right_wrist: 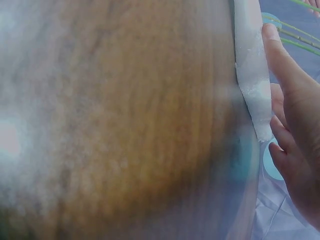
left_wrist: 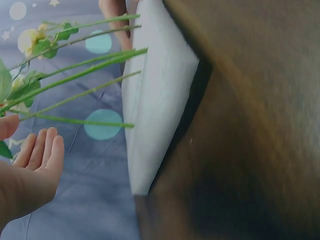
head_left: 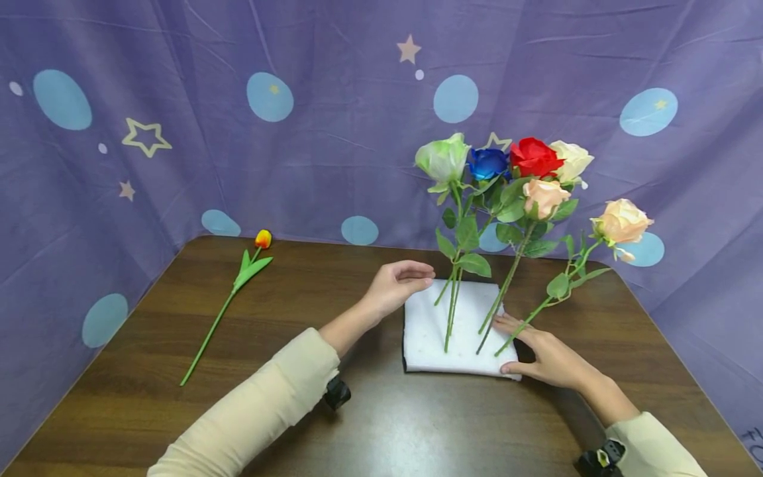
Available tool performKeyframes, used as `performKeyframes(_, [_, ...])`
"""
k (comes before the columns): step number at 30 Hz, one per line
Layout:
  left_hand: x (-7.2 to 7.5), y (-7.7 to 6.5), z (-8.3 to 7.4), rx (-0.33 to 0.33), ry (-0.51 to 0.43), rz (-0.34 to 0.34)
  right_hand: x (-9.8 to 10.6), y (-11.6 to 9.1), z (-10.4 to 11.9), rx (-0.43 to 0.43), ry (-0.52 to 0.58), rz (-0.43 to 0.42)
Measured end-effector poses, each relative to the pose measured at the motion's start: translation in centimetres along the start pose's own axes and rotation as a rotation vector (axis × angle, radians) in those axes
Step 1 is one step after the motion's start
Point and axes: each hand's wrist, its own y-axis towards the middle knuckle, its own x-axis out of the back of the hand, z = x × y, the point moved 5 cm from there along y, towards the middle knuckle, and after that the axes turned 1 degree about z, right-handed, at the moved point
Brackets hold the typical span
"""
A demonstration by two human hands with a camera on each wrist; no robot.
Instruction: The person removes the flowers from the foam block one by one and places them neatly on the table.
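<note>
A white foam block [head_left: 426, 344] with a dark underside lies on the table. Several artificial roses stand in it: a pale green rose [head_left: 444, 159], a blue rose [head_left: 487, 163], a red rose [head_left: 535, 158], a cream rose [head_left: 572, 161], a peach rose [head_left: 544, 199] and another peach rose [head_left: 622, 222] leaning far right. My left hand [head_left: 401, 286], fingers relaxed and holding nothing, hovers by the block's back left corner, beside the stems. My right hand [head_left: 545, 354] rests at the block's right edge, its thumb [right_wrist: 272, 35] on the front right corner and fingers spread along the side.
An orange-and-yellow tulip [head_left: 263, 239] with a long green stem lies on the left part of the brown wooden table [head_left: 310, 285]. Behind the table hangs a purple curtain [head_left: 334, 146] with stars and blue dots.
</note>
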Motion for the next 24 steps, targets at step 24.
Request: performKeyframes(24, [-4.4,0.1,2.3,0.036,-0.183,-0.011,-0.1,0.0,-0.1,0.01,0.032,-0.01])
